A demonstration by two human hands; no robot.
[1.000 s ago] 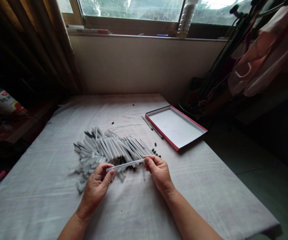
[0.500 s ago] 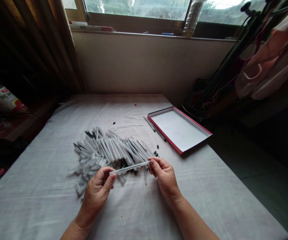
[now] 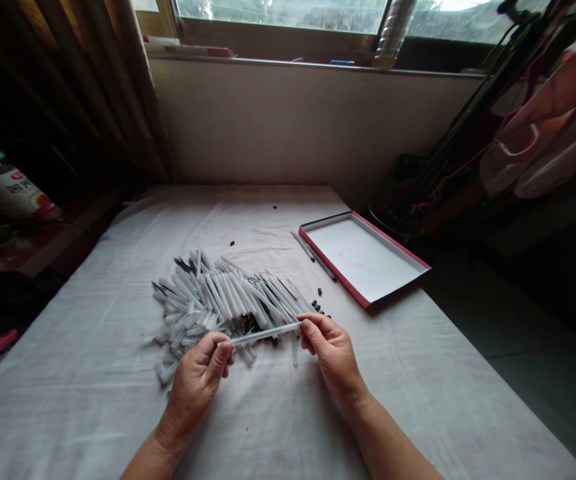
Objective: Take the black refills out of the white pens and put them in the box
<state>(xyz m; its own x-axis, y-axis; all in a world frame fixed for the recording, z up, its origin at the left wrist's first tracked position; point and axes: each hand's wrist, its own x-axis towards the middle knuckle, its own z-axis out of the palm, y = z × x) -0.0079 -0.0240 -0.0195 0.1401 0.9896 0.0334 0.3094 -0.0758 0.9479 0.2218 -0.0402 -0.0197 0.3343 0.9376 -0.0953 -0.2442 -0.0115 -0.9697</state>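
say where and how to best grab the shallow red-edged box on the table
I'd pinch the shallow red-edged box by its left wall, close to the near corner, from above and the near left. That wall rises as a thin lip, and two slim pen-like sticks lie along its farther stretch, so this part looks easier to reach.

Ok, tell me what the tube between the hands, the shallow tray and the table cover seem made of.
Tube: probably smooth plastic, being translucent and whitish. Shallow tray: likely smooth cardboard, from its thin, straight walls. Table cover: matte cloth, judging by its soft creases.
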